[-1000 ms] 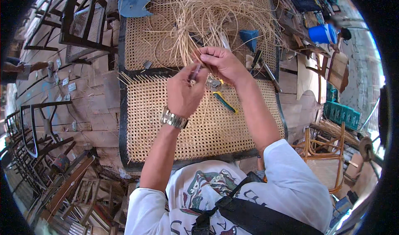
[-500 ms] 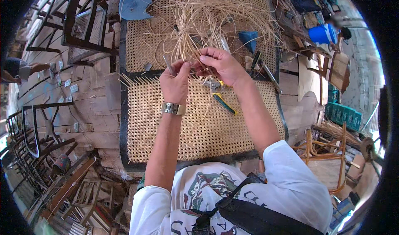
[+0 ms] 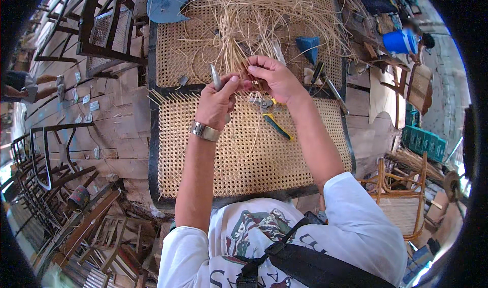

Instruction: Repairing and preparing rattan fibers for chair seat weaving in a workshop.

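My left hand [image 3: 217, 102], with a metal watch on its wrist, is closed around a tapered grey metal tool [image 3: 216, 77] whose pointed end sticks up past the thumb. Just to its right, my right hand [image 3: 277, 80] pinches thin strands at the near end of a loose bundle of cane strands [image 3: 233, 51]. Both hands are over the upper edge of a woven cane panel [image 3: 218, 161] in a black frame. Below the right hand lie cutters [image 3: 277, 125] with green and yellow handles. The exact strands between the fingers are partly hidden.
Right of my hands lies a long metal tool [image 3: 334, 94] with a dark part beside it. Blue pieces [image 3: 307, 49] rest on the far panel. Dark chair frames [image 3: 107, 28] stand at left, a rattan chair [image 3: 401, 201] at right. Other people are at both sides.
My left hand has turned and shifted slightly away from my right, so more of the metal tool shows. My right hand stays at the strands.
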Motion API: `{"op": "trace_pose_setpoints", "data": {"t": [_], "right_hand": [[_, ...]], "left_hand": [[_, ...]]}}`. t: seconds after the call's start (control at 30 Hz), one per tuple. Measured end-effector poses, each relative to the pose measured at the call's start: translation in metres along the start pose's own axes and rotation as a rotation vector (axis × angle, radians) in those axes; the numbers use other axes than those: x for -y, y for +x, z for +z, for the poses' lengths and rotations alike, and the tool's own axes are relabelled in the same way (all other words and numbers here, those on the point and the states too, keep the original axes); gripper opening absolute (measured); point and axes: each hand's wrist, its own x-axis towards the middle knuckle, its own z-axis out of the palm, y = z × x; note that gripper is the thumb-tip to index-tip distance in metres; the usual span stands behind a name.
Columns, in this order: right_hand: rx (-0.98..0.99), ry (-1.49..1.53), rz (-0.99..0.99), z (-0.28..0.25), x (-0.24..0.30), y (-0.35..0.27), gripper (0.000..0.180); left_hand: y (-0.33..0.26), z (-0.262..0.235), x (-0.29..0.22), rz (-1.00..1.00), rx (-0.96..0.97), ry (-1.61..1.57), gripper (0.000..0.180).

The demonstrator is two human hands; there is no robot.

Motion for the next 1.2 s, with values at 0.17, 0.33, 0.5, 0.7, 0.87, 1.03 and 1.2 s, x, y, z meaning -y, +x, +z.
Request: {"op": "trace_pose_setpoints", "data": {"t": [0.17,0.33,0.5,0.7,0.87,1.03,1.2], "right_hand": [[0.027,-0.017,0.015,0.002,0.005,-0.001,0.018],[0.099,-0.295,-0.022,0.007,0.007,0.001,0.024],[0.109,-0.262,-0.074,0.017,0.003,0.003,0.021],[0.117,-0.386,-0.123,0.016,0.006,0.007,0.02],[0.079,-0.428,-0.083,0.02,0.012,0.006,0.032],[0.15,-0.532,-0.055,0.023,0.014,0.008,0.026],[0.207,-0.339,0.033,0.014,0.018,0.008,0.02]], "left_hand": [[0.001,0.0,0.013,0.123,-0.251,0.029,0.021],[-0.002,-0.004,0.018,0.181,-0.198,0.152,0.031],[0.001,-0.006,0.029,0.232,-0.211,0.233,0.043],[0.007,-0.01,0.037,0.295,-0.223,0.301,0.04],[0.003,-0.003,0.037,0.259,-0.191,0.262,0.038],[-0.001,-0.007,0.036,0.17,-0.16,0.294,0.037],[-0.012,-0.006,0.026,0.107,-0.064,0.054,0.033]]}}
